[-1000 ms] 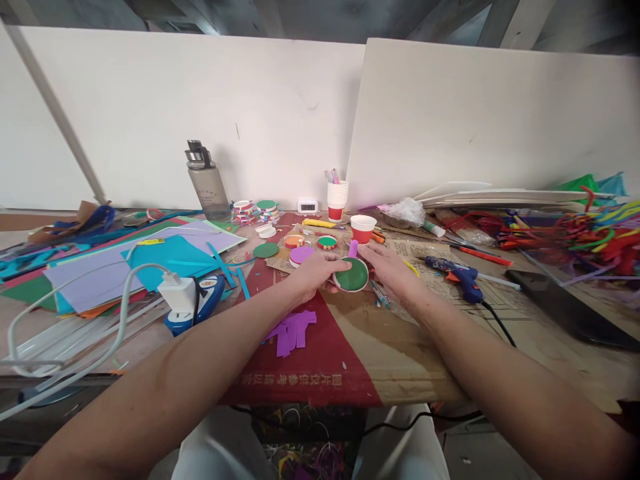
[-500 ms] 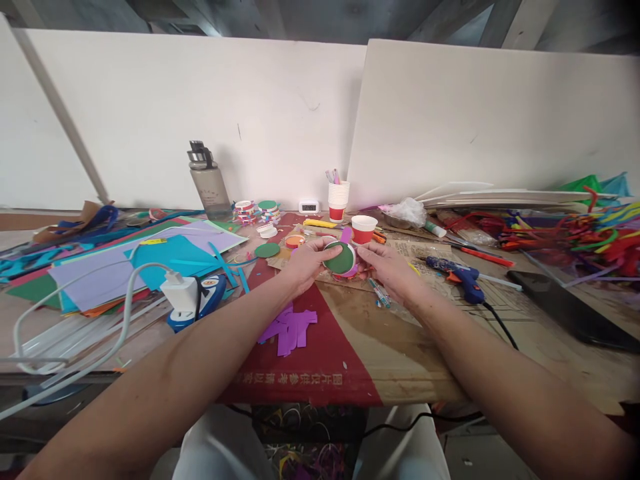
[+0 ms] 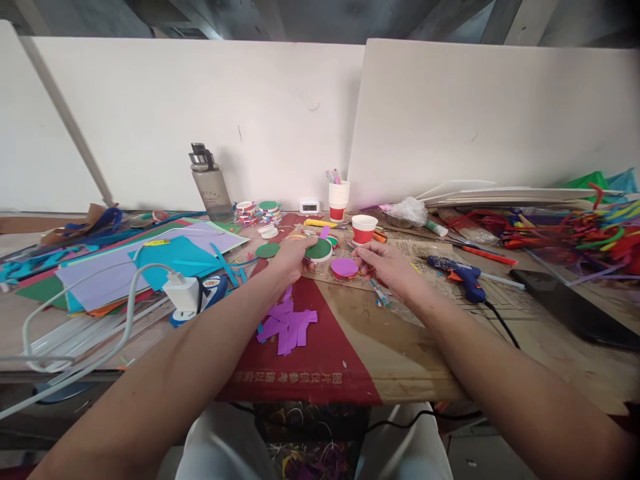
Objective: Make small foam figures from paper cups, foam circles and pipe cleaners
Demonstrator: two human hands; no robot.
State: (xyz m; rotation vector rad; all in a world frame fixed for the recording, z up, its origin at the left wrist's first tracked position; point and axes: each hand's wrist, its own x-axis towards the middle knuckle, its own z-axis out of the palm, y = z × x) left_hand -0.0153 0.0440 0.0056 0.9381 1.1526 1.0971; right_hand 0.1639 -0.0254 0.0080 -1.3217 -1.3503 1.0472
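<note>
My left hand (image 3: 291, 259) grips a round paper piece with a green top and a white rim (image 3: 319, 251) by its left edge. A short purple strip (image 3: 325, 232) sticks up behind that piece. My right hand (image 3: 379, 261) has its fingertips drawn together; what they hold, if anything, is too small to make out. Between the hands a purple-topped disc (image 3: 345, 268) lies on the table, close to the right fingertips. Just beyond the right hand stands a red and white paper cup (image 3: 363, 229). Loose purple paper strips (image 3: 289, 327) lie in a heap below my left hand.
To the right rest a blue glue gun (image 3: 463, 279) and a black tray-like object (image 3: 570, 310). Coloured paper sheets (image 3: 105, 273), a white plug (image 3: 181, 292) and cable lie left. A bottle (image 3: 210, 187), stacked cups (image 3: 339, 197) and a small clock (image 3: 309, 207) stand at the back.
My hands have moved apart. The left has drawn the green-topped piece leftward, out of the right hand's reach, and the purple-topped disc now shows on the table between them.
</note>
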